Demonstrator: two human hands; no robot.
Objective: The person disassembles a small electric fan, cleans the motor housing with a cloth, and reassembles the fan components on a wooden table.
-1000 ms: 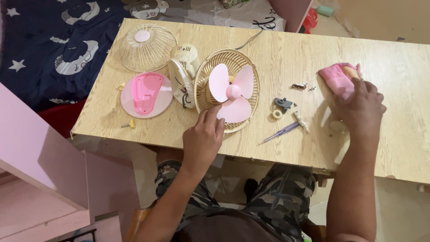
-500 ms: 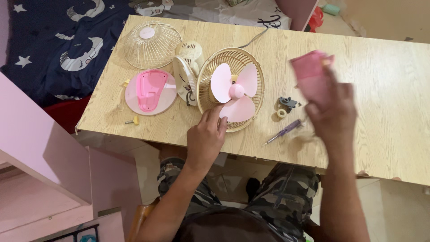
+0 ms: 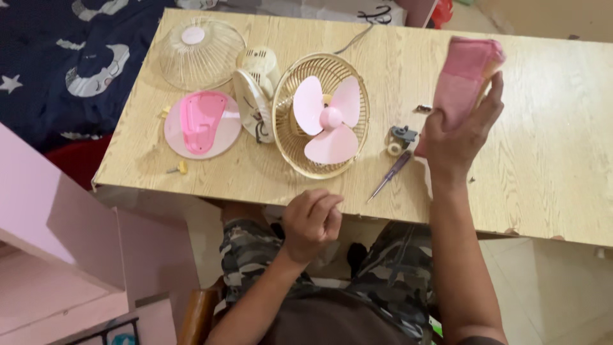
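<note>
My right hand (image 3: 456,137) is lifted above the wooden table (image 3: 549,160) and grips a pink folded cloth (image 3: 465,73). My left hand (image 3: 311,222) hovers at the table's near edge with its fingers curled, holding nothing. Just beyond it lies a small fan on its back: a cream rear guard (image 3: 290,137) with pink blades (image 3: 327,119) and a cream motor housing (image 3: 254,89). A slim screwdriver (image 3: 389,174) lies between the two hands.
A clear front grille (image 3: 199,54) and a pink round base (image 3: 202,123) lie at the table's left. Small grey parts (image 3: 402,135) and a tape roll (image 3: 394,149) sit near the screwdriver. A dark blue bedsheet (image 3: 57,64) lies far left; pink furniture (image 3: 57,236) stands near left.
My right hand has picked the pink cloth off the table and raised it. My left hand has drawn back from the fan guard to the table's near edge.
</note>
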